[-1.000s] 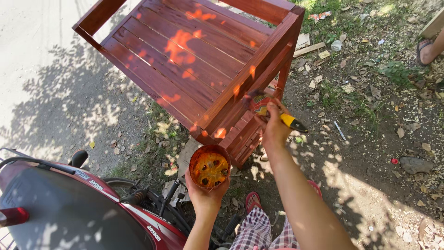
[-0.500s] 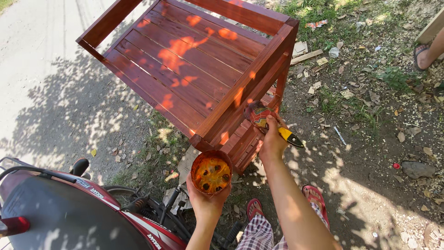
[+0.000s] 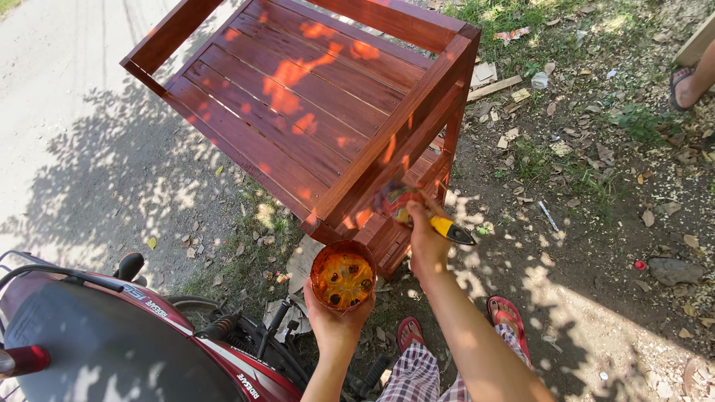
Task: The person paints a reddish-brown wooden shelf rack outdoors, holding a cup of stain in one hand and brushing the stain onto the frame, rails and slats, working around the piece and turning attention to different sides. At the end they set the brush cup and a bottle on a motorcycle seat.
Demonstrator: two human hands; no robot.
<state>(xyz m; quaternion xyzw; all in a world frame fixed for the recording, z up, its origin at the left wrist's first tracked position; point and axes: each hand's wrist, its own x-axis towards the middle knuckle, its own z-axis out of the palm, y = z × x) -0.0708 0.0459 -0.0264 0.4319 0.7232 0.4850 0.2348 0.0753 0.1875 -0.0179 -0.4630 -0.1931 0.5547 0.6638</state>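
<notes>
Red-brown stain gleams wet on a slatted wooden bench standing outdoors in dappled sunlight, where a person works on its near end. The right hand has its fingers clamped round the yellow-and-black handle of a paintbrush, whose stained bristles press against the bench's side frame just below the armrest. The left hand cups a small round can of stain from beneath, fingers wrapped tight about its wall, holding it upright just beside the bench's lower corner and near the brush. Orange liquid with dark flecks fills the can. A maroon motorbike stands at the lower left, close to the left arm. Red sandals and checked trousers show below. Wood chips and dry leaves litter the bare ground to the right.
</notes>
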